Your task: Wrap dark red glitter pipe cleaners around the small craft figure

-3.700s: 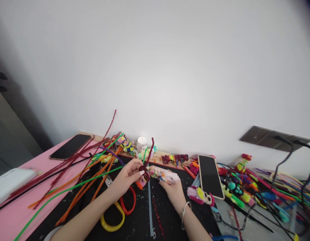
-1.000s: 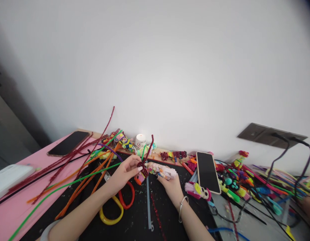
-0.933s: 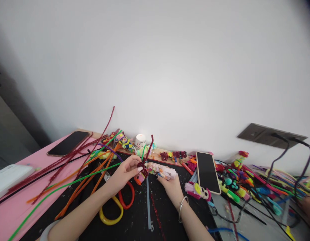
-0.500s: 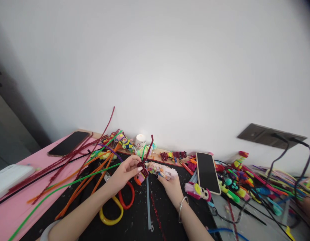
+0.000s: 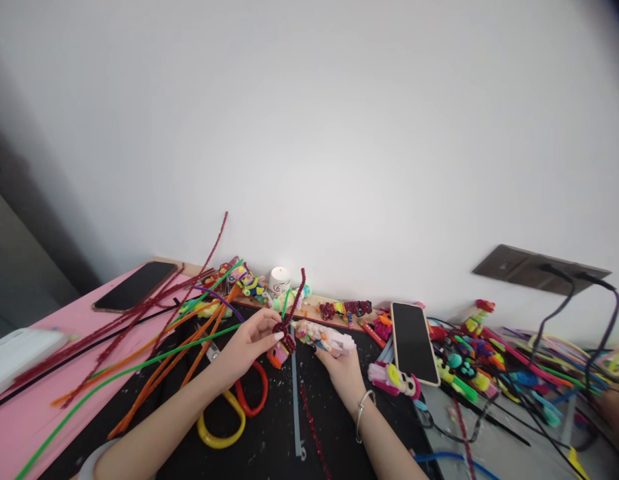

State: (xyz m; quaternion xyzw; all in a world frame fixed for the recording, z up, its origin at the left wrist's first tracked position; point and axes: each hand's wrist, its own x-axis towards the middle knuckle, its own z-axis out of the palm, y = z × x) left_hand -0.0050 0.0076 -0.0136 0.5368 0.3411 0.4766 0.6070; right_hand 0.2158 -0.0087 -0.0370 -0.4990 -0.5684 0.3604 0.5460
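Note:
My left hand (image 5: 262, 337) pinches a small pipe-cleaner figure (image 5: 284, 348) between thumb and fingers. The figure is dark red with pink and orange below, and dark red and green stems stick up from it. My right hand (image 5: 339, 370) is wrapped round a pale pink hot glue gun (image 5: 323, 337) with colourful lumps on its body. Its nozzle points left, close to the figure; whether they touch I cannot tell. Below my hands, a grey-blue strip (image 5: 295, 407) and a red tinsel stem (image 5: 313, 427) lie on the black surface. Scissors (image 5: 222, 420) with yellow and red handles lie by my left forearm.
Pipe cleaners (image 5: 154, 373) spread across the left side. A dark phone (image 5: 136, 285) and white box (image 5: 27, 357) lie on pink board. A white cup (image 5: 279, 280) stands by the wall. Another phone (image 5: 416, 343), finished figures (image 5: 393, 381) and cables (image 5: 537, 330) crowd the right; another person's hand (image 5: 617, 407) shows at the edge.

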